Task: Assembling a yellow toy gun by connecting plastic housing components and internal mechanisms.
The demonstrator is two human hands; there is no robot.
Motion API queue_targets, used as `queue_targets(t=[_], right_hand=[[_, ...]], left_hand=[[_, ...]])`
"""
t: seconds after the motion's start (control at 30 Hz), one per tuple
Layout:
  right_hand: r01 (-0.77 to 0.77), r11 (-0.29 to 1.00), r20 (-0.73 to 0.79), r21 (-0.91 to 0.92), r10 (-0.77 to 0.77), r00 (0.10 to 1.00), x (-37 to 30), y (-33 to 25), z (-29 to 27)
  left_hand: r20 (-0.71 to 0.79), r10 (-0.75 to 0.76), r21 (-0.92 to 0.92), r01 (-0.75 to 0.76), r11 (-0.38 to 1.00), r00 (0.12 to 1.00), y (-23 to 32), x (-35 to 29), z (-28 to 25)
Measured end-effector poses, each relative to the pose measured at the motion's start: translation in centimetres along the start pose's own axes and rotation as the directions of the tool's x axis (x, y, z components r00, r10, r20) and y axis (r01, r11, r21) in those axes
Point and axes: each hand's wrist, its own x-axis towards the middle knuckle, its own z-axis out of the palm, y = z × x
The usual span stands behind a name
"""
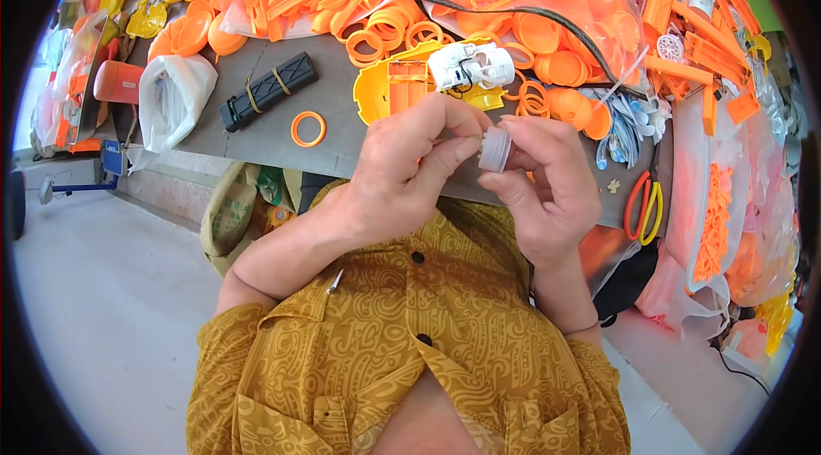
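Observation:
My right hand (pixel 556 186) grips a small clear plastic cup-shaped part (pixel 496 151) between thumb and fingers, its side turned toward my left hand. The fingers of my left hand (pixel 402 156) are pinched together at the part's left edge; what they hold, if anything, is too small to make out. Just beyond my hands lies a yellow plastic shell (pixel 372 91) with an orange piece (pixel 409 72) inside. A white motor-like unit (pixel 472 66) with dark wires rests on its right side.
Left on the table are a black block (pixel 269 91) with rubber bands, an orange ring (pixel 308 129) and a white plastic bag (pixel 174 96). Orange parts (pixel 564 62) heap along the back. Red-and-yellow-handled pliers (pixel 646 209) lie right, near clear bags of orange pieces (pixel 714 220).

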Motion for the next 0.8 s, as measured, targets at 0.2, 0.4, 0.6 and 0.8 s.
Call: queue_targets(t=[0.2, 0.4, 0.6, 0.8], right_hand=[[0.134, 0.971, 0.007, -0.199, -0.135, 0.991, 0.6, -0.5, -0.2], [-0.076, 0.996, -0.057, 0.054, 0.079, 0.995, 0.1, -0.6, 0.1], [-0.131, 0.982, 0.05, 0.134, 0.125, 0.991, 0.2, -0.8, 0.1], [0.025, 0.997, 0.025, -0.078, -0.023, 0.999, 0.4, -0.7, 0.8]], left_hand=[[-0.043, 0.059, 0.002, -0.059, 0.998, 0.997, 0.2, 0.1, 0.2], [0.137, -0.076, -0.265, 0.111, 0.958, 0.988, 0.0, 0.5, -0.9], [0.119, 0.204, 0.017, -0.207, 0.978, 0.972, -1.5, 0.4, -1.5], [0.143, 0.278, 0.169, -0.3, 0.939, 0.95, -0.7, 0.3, -1.5]])
